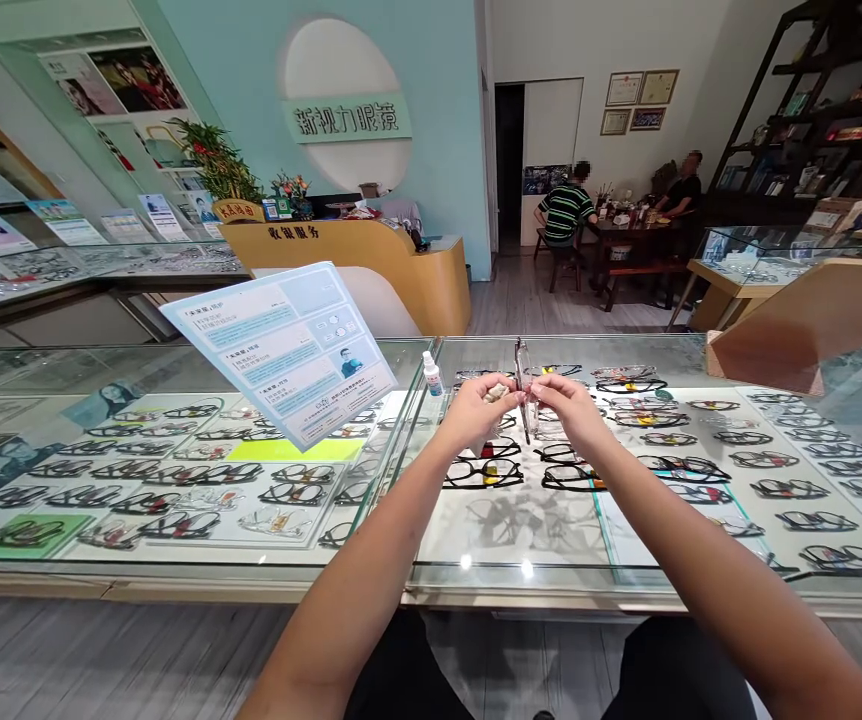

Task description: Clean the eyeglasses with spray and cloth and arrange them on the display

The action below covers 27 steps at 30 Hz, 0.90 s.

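Above the glass display counter (468, 590) a pair of eyeglasses (522, 358) is held up, turned edge-on to me. My left hand (476, 405) is closed at the left side of the eyeglasses, with a small pale crumpled cloth (497, 394) showing at its fingers. My right hand (570, 405) pinches the eyeglasses from the other side. Which part of the frame each hand grips is too small to make out. Left of my left hand, a small white spray bottle (432, 376) stands upright on the glass.
A light blue printed sign (288, 350) stands on the counter at the left. Under the glass lie rows of spectacle frames (742, 460). A brown slanted panel (813, 320) rises at the right. Behind are a yellow reception desk (438, 280) and two people seated at a table (626, 235).
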Available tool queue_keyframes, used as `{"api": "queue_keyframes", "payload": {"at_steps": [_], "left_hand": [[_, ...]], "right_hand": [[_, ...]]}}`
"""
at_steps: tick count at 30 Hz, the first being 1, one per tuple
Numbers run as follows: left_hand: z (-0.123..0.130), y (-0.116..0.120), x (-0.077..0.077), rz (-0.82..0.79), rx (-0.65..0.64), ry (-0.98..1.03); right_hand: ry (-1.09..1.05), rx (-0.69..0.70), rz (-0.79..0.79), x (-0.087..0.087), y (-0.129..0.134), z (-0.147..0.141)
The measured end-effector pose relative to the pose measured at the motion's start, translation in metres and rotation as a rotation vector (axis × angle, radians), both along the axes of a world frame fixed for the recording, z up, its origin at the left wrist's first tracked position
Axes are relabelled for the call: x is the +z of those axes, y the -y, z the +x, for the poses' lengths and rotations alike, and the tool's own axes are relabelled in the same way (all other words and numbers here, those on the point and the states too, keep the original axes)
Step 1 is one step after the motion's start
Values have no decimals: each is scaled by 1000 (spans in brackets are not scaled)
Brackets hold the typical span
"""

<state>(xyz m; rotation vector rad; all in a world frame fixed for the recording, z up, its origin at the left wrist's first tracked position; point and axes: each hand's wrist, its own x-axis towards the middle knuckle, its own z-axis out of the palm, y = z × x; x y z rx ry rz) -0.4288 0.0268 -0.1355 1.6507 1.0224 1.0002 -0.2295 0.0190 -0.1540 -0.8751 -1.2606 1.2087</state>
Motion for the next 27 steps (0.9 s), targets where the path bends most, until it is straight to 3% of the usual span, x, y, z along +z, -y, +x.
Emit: {"api": "queue_keyframes", "payload": {"at_steps": [15,21,27], "left_hand": [[0,-3,-5,-3,-18,-3],[0,0,3,16,-40,2],[-2,-3,1,121,57,-27]], "right_hand": [[-53,74,-46,2,1,2],[-95,96,-77,5,2,1],[-154,110,-96,6,1,5]]}}
